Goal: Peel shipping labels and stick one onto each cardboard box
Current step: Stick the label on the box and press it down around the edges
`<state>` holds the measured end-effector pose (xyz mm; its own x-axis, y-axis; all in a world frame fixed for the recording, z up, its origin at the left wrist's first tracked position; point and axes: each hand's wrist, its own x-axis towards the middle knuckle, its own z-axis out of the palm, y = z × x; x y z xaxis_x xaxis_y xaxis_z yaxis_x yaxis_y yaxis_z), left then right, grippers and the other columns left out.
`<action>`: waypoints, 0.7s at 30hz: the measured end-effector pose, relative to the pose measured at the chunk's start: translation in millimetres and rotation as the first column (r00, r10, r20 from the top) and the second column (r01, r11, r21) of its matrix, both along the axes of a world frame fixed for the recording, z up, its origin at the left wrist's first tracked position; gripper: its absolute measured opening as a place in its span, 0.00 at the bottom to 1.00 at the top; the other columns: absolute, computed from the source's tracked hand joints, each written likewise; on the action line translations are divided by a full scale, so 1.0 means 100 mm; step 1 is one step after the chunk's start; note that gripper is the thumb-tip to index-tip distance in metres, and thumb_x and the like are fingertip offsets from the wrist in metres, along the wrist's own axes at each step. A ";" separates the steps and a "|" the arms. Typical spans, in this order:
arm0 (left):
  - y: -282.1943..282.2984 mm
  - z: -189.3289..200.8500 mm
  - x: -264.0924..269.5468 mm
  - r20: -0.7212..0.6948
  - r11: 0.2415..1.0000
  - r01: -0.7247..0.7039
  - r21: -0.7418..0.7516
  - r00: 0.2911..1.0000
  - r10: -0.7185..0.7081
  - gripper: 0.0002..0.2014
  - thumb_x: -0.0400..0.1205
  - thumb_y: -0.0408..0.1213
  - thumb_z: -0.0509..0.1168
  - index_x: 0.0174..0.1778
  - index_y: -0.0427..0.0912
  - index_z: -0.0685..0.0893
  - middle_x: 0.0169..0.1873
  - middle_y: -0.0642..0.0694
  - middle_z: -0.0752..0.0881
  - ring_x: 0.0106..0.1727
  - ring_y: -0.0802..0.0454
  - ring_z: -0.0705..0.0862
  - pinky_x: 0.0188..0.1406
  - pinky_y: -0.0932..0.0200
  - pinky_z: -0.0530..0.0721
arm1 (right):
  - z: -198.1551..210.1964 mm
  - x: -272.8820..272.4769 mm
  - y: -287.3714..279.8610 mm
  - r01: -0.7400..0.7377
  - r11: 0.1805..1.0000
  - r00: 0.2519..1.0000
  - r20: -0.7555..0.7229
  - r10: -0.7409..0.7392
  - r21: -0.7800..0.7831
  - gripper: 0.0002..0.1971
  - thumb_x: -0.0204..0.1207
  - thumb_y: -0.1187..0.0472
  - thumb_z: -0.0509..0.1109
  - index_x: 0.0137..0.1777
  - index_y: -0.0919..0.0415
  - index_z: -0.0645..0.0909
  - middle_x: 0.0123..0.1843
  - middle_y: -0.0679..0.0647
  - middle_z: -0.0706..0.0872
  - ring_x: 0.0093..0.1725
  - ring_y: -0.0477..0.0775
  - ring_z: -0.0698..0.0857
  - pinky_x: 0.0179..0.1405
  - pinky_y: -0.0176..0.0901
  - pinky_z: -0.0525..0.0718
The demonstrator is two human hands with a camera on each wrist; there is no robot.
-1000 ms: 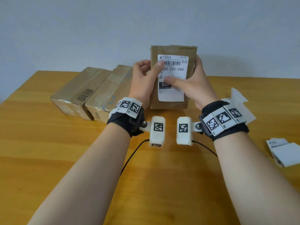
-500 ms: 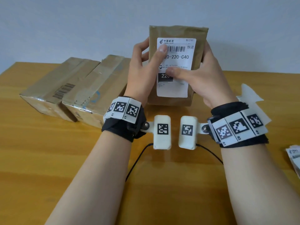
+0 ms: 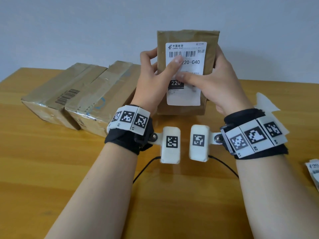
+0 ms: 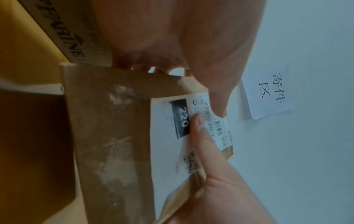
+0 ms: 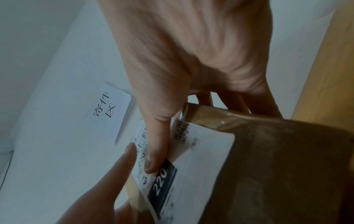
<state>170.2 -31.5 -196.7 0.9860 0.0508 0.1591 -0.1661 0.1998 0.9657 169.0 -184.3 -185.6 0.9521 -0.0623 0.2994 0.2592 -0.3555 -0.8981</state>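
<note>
The cardboard box (image 3: 187, 40) stood on end in the upper centre of the head view, held up off the wooden table (image 3: 51, 169) between both hands, its long axis running up and down the frame. The shipping label (image 3: 185, 97) lay flat on the face turned toward the person, its long side running the same way as the box's, its barcode end at the top.

The left hand (image 3: 151, 80) gripped the box's left edge, fingers curled behind it, and its thumb lay stretched across the label's upper left, just under the barcode. The right hand (image 3: 219, 83) clasped the right edge in the same way, fingers wrapped behind, with its thumb laid flat across the label's middle, pointing toward the frame's left. The two thumbs were close together, the left one above the right.

By my reckoning the smoothing turned on this: the unpressed stretch of label lay below both thumbs, toward the bottom of the frame, so the next stroke would run downward along the long axis. The right thumb sat lower and nearer that part.

Two more taped boxes (image 3: 72, 97) lay side by side at the left of the frame, no such label showing on their visible faces. Loose labels (image 3: 313, 169) rested at the right edge.
</note>
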 end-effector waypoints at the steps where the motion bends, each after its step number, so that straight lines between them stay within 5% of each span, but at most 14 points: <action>1: 0.00 0.01 -0.01 -0.010 1.000 0.002 -0.015 1.000 -0.002 0.24 0.89 0.40 0.72 0.74 0.42 0.67 0.60 0.39 0.93 0.51 0.48 0.96 0.41 0.56 0.93 | 0.00 0.01 0.01 0.001 1.000 1.000 0.001 -0.001 -0.003 0.39 0.63 0.47 0.90 0.73 0.41 0.76 0.61 0.35 0.91 0.59 0.35 0.90 0.58 0.46 0.92; 6: 0.06 0.02 -0.05 -0.042 0.999 -0.017 -0.038 0.999 0.015 0.23 0.90 0.41 0.70 0.76 0.41 0.68 0.53 0.41 0.94 0.41 0.52 0.96 0.35 0.59 0.91 | 0.04 0.00 0.03 -0.027 1.000 1.000 -0.014 0.027 0.013 0.34 0.65 0.49 0.89 0.71 0.40 0.78 0.58 0.34 0.92 0.56 0.36 0.91 0.54 0.46 0.93; 12: 0.16 0.05 -0.06 -0.081 0.998 0.003 0.060 0.997 0.002 0.25 0.87 0.42 0.75 0.74 0.47 0.70 0.49 0.42 0.96 0.45 0.45 0.97 0.41 0.45 0.95 | 0.08 -0.07 0.03 -0.030 0.998 0.999 -0.028 0.032 0.048 0.28 0.73 0.52 0.85 0.71 0.44 0.80 0.52 0.29 0.90 0.49 0.27 0.89 0.39 0.27 0.88; 16: 0.15 0.07 -0.10 -0.064 0.997 -0.032 0.070 0.997 0.037 0.32 0.81 0.40 0.81 0.75 0.50 0.69 0.49 0.42 0.96 0.47 0.48 0.97 0.39 0.48 0.95 | 0.10 -0.10 0.10 0.069 0.996 0.998 -0.008 -0.068 0.054 0.27 0.82 0.41 0.73 0.77 0.48 0.73 0.51 0.31 0.86 0.41 0.23 0.88 0.33 0.25 0.86; 21: 0.17 0.19 -0.15 -0.010 0.995 -0.063 0.080 0.998 0.064 0.44 0.76 0.36 0.84 0.82 0.54 0.65 0.56 0.40 0.93 0.52 0.51 0.96 0.46 0.45 0.96 | 0.20 -0.14 0.09 0.187 0.972 0.981 0.027 -0.193 0.144 0.32 0.87 0.35 0.61 0.82 0.55 0.66 0.54 0.45 0.89 0.42 0.34 0.91 0.34 0.31 0.88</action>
